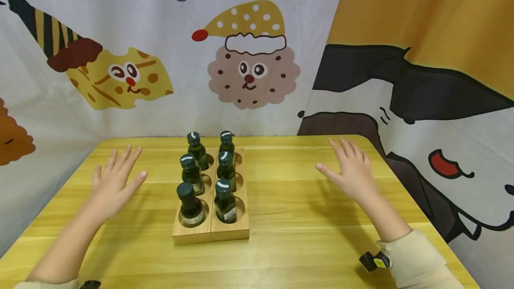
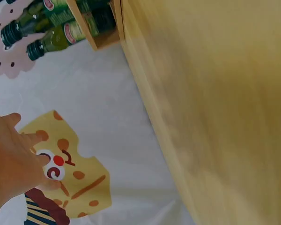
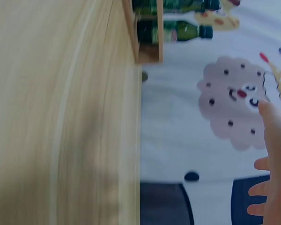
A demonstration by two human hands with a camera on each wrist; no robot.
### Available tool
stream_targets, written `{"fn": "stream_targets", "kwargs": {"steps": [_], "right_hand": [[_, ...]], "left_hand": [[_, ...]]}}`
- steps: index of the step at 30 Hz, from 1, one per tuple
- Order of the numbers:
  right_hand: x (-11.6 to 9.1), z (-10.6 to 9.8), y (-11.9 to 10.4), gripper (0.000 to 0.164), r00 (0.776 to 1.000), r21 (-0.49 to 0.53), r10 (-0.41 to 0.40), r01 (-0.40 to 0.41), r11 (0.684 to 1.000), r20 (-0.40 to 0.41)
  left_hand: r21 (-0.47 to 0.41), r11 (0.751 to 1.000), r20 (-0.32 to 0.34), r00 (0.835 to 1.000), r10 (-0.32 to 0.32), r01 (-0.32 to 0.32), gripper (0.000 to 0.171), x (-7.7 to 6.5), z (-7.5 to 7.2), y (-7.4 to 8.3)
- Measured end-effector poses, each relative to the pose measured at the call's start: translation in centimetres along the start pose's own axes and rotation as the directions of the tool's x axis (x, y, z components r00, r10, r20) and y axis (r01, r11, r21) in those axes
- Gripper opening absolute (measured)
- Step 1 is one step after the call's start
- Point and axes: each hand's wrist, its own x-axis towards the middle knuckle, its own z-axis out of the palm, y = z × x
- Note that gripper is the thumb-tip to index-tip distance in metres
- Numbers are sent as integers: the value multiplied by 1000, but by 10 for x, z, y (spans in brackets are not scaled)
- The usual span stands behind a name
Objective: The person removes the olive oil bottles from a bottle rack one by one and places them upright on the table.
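Observation:
Several small dark green glass bottles (image 1: 226,205) stand in the round holes of a wooden rack (image 1: 230,234), made of two blocks side by side. Most caps carry a white mark; the front-left bottle (image 1: 190,206) shows a plain dark cap. To the left of the rack, my left hand (image 1: 112,186) hovers above the table with fingers spread, holding nothing. My right hand (image 1: 353,173) is raised farther off on the right side, fingers extended and also holding nothing. In the left wrist view, labelled bottles (image 2: 56,40) project from the rack's upper board.
The rack rests on a light wooden table (image 1: 289,253) with rounded far corners. Behind it hangs a white cloth (image 1: 148,21) printed with cartoon figures. A small black device (image 1: 373,261) sits at the right cuff.

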Motion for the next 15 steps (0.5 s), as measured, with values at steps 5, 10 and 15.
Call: {"fn": "stream_targets", "kwargs": {"steps": [5,10,15], "right_hand": [[-3,8,-24,78,998,82,-35,40,996,-55],[-6,14,-50,74,994,207,-51,70,976,-99],[-9,22,-77,69,987,342,-95,135,930,-131]], "left_hand": [[-124,991,-47,998,40,-46,60,-9,11,11],[-246,966,-73,996,57,-73,59,-15,21,20],[-399,914,-53,997,53,-70,60,-19,27,28]]}}
